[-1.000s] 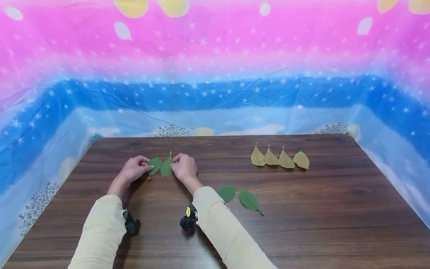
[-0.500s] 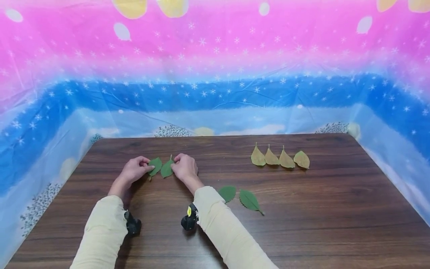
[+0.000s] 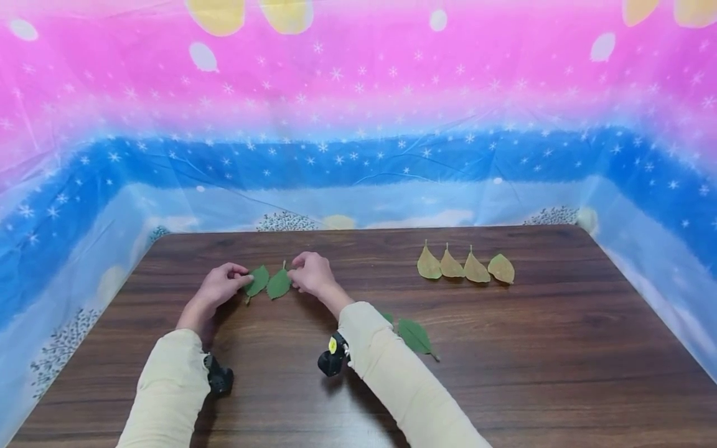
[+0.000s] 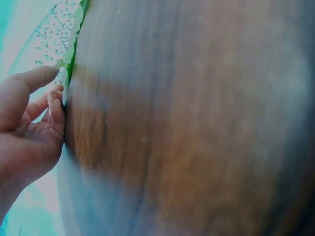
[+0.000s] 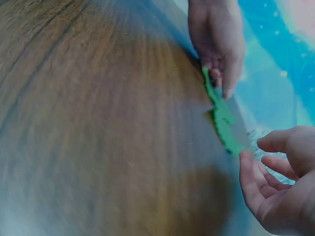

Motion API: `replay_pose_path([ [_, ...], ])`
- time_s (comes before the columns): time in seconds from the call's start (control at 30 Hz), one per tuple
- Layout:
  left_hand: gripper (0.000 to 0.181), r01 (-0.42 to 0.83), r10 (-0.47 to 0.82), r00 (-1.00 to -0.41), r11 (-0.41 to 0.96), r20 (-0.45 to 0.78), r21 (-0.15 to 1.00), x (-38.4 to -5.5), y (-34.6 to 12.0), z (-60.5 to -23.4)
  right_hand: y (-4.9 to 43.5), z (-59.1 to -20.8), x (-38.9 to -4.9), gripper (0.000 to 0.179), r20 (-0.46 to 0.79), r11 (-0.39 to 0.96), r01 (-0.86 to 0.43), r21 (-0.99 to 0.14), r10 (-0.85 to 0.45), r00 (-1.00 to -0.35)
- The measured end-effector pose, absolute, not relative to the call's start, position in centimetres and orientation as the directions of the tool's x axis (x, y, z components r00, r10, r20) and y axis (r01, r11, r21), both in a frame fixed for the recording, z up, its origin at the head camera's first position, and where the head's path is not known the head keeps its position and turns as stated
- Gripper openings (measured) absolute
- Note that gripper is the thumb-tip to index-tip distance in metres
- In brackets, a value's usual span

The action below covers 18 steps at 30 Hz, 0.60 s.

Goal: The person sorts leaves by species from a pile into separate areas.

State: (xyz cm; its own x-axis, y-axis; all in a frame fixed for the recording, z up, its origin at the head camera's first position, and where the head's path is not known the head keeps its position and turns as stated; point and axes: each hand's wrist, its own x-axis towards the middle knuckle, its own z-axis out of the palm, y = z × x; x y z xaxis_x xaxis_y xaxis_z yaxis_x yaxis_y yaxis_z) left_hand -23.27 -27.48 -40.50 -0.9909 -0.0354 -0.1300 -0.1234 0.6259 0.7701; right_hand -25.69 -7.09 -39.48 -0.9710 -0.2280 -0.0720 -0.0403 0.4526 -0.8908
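Two green leaves lie side by side on the table's far left part: a left green leaf (image 3: 257, 280) and a right green leaf (image 3: 278, 284). In the head view, my left hand (image 3: 221, 287) pinches the left leaf's outer edge between thumb and fingers. My right hand (image 3: 313, 274) is beside the right leaf, its fingertips right at that leaf's edge. The right wrist view shows the right thumb (image 5: 270, 141) and fingers spread apart with nothing between them. There the green leaves (image 5: 224, 125) appear nearly edge-on, with the left hand (image 5: 219, 37) beyond.
Several yellowish leaves (image 3: 476, 269) stand in a row at the back right of the wooden table (image 3: 532, 348). Another green leaf (image 3: 415, 336) lies beyond the right sleeve (image 3: 403, 367), which partly covers one more. A patterned cloth (image 3: 358, 155) surrounds the table's far sides.
My right hand has loosened from the right leaf and drawn slightly right, its forearm now covering more of the nearer leaf. The left hand stays at its leaf.
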Motion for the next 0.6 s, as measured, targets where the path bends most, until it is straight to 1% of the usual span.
replay_pose_path([
  [0.2,0.039,-0.108,-0.024,-0.993,0.612,-0.119,0.783,-23.0,-27.6,-40.3,-5.5,-36.8,-25.9,0.025,0.026,0.553,-0.233,-0.800,-0.356,-0.934],
  [0.37,0.039,-0.103,-0.017,-0.993,0.615,-0.117,0.782,-23.0,-27.6,-40.5,-3.8,-35.2,-25.7,0.028,0.038,0.568,-0.324,-0.757,-0.456,-0.889],
  [0.43,0.039,-0.098,-0.014,-0.993,0.619,-0.114,0.779,-23.1,-27.6,-40.6,-3.0,-34.8,-25.3,0.030,0.039,0.583,-0.368,-0.724,-0.498,-0.866],
  [0.6,0.041,-0.084,-0.008,-0.995,0.622,-0.101,0.779,-22.9,-27.7,-40.7,-0.6,-34.5,-24.3,0.037,0.031,0.621,-0.516,-0.590,-0.621,-0.783],
])
